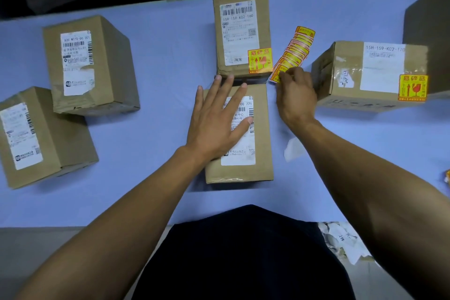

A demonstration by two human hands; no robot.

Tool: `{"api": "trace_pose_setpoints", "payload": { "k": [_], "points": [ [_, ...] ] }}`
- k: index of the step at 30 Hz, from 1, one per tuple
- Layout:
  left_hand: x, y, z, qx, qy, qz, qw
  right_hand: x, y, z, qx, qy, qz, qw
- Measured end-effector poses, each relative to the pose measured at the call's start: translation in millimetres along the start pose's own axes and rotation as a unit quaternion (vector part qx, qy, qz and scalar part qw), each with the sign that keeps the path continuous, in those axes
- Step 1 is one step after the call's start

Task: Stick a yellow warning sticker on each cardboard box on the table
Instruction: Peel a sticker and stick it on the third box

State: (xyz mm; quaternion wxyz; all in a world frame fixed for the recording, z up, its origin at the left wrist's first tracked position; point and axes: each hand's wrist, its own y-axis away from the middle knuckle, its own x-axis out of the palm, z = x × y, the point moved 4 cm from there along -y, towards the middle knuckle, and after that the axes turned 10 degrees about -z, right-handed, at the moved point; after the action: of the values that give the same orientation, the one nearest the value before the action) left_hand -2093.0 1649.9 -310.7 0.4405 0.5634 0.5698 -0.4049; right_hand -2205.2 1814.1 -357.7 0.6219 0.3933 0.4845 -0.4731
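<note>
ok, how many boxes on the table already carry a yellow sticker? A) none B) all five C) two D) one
C: only the far centre box and the right box show a yellow sticker, at and; the box under the left hand and the two on the left show none on the faces in view.

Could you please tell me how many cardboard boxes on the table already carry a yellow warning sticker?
2: the far middle box and the right box. The near box's top is partly hidden by the left hand.
</note>
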Motion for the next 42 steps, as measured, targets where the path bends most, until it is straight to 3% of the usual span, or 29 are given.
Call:
{"api": "trace_pose_setpoints", "payload": {
  "k": [10,21,25,28,31,34,38,42],
  "points": [
    [-3,1,-1,0.001,0.017,-0.016,1.0,-14,10,7,-0.118,0.118,-0.063,0.984],
    [-2,2,0,0.002,0.009,-0.01,1.0,-2,14,-2,-0.1,0.054,0.026,0.993],
    [-5,2,-2,0.0,0.018,0.003,1.0,-19,16,-4,-0.014,-0.12,-0.014,0.993],
    [-12,1,-3,-0.008,0.042,0.012,0.999,-45,23,0,0.084,-0.272,-0.054,0.957],
    [-28,2,-10,-0.022,0.108,-0.023,0.994,-72,41,8,0.114,-0.364,-0.042,0.923],
    [-48,6,-24,-0.081,0.24,-0.096,0.963,-102,72,16,0.141,-0.483,-0.027,0.864],
    [-61,16,-48,-0.174,0.501,-0.055,0.846,-125,112,29,0.163,-0.577,0.015,0.801],
    [-65,32,-55,-0.235,0.586,-0.036,0.774,-130,131,34,0.185,-0.577,0.02,0.795]
  ]
}}
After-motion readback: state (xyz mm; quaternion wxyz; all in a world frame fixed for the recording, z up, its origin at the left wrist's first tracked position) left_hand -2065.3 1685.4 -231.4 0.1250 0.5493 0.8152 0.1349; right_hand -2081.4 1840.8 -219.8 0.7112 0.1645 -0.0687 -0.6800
